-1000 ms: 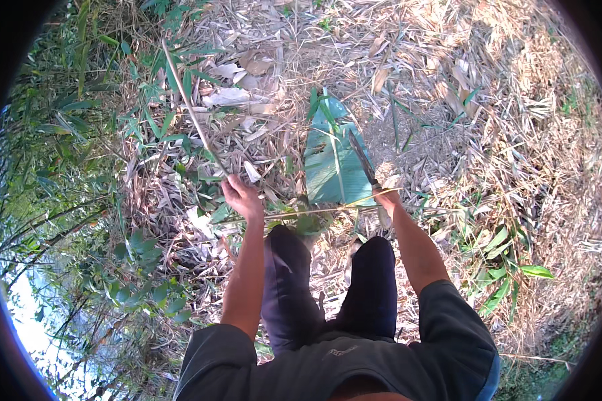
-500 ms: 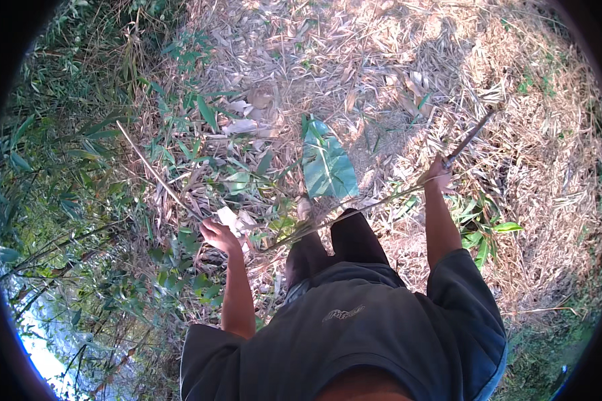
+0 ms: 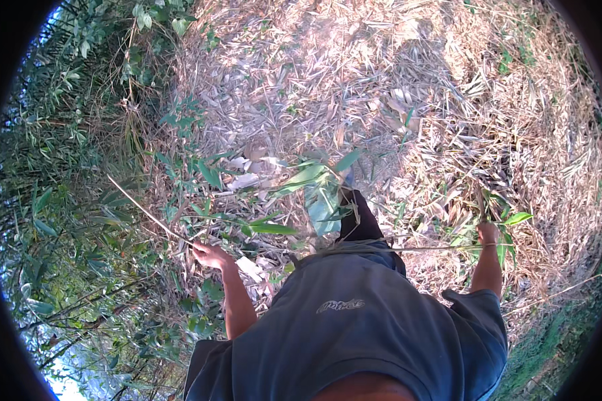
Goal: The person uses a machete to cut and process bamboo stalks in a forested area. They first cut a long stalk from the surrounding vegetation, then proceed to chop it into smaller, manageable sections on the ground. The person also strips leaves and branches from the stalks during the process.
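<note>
The long thin pale-green bamboo stem [image 3: 415, 248] runs horizontally in front of the person's body. The left hand [image 3: 211, 255] and right hand [image 3: 487, 233] each clamp one end above the dry leaf-littered ground [image 3: 448, 100].

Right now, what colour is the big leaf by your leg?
Green, the big leaf shows best in the head view.

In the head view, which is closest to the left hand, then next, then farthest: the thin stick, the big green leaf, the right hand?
1. Thin stick: held in the left hand.
2. Big green leaf: middle, ahead of the body.
3. Right hand: far across, on the right.
</note>
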A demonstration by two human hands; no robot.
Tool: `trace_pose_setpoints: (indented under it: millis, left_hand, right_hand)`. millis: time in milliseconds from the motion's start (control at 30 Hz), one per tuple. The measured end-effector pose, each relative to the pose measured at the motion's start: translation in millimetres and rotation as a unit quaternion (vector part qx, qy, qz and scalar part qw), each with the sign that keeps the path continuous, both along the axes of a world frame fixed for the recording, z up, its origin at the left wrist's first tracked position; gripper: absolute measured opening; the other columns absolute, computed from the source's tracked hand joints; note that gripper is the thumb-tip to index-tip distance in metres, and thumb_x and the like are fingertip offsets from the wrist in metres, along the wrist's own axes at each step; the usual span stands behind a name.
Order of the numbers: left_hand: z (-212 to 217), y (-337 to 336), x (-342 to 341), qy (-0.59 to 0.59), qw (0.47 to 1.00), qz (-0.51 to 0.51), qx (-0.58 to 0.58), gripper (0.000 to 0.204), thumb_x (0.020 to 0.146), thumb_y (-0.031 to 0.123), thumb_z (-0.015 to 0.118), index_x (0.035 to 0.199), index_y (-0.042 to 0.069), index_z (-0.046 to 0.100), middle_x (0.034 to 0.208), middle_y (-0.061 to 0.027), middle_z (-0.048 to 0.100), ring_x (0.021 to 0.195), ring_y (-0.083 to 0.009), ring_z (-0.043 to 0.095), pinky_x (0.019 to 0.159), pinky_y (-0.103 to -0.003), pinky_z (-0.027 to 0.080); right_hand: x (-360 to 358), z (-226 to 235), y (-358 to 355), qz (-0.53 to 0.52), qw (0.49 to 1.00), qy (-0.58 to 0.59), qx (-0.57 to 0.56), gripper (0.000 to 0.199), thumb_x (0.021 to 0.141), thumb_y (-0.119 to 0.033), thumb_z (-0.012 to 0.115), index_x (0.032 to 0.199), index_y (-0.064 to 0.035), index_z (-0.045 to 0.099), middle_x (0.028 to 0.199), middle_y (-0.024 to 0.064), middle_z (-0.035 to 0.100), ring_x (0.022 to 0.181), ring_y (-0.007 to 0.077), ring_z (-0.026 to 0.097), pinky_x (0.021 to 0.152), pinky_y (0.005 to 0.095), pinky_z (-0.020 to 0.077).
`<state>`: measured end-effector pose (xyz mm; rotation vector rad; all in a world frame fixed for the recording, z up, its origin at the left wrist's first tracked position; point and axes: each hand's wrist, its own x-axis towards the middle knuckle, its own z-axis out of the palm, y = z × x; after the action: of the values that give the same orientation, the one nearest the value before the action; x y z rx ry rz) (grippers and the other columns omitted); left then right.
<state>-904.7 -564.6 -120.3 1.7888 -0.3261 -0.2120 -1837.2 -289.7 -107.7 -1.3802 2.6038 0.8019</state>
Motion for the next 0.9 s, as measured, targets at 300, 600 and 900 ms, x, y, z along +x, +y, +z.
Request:
trace_pose_setpoints:
  millis: [300, 600, 900]
  left_hand:
    - [-30.2, -162.2, -91.1, -0.14, 0.986, 0.028, 0.085, 0.041, 0.101, 0.034, 0.051, 0.107, -0.005, 0.062, 0.094, -0.0194, 0.067, 0.078, -0.0282, 0.059, 0.074, -0.038, 0.048]
    - [-35.5, -423.0, -265.0, -0.196, 0.955, -0.103, 0.199, 0.044, 0.099, 0.036, 0.048, 0.103, -0.005, 0.065, 0.094, -0.0286, 0.067, 0.084, -0.0463, 0.064, 0.071, -0.052, 0.047]
    - [-57.4, -627.2, -368.7, -0.214, 0.896, -0.358, 0.151, 0.041, 0.098, 0.035, 0.052, 0.093, -0.004, 0.063, 0.077, -0.0229, 0.063, 0.071, -0.0399, 0.062, 0.063, -0.047, 0.045]
  right_hand:
    - [5.9, -65.7, 82.4, -0.71, 0.655, 0.034, -0.255, 0.058, 0.083, -0.058, 0.061, 0.123, -0.0159, 0.065, 0.119, 0.0169, 0.066, 0.107, 0.0317, 0.065, 0.087, 0.0468, 0.054]
    - [-111.0, 211.0, -43.3, -0.609, 0.599, 0.243, -0.459, 0.084, 0.081, -0.077, 0.05, 0.107, 0.0004, 0.07, 0.094, 0.0199, 0.07, 0.073, 0.033, 0.067, 0.072, 0.0508, 0.055]
    - [-200.8, 230.6, -354.6, -0.315, 0.703, 0.057, -0.635, 0.049, 0.089, -0.041, 0.063, 0.12, -0.0029, 0.063, 0.089, 0.0109, 0.063, 0.081, 0.0256, 0.058, 0.073, 0.0388, 0.045]
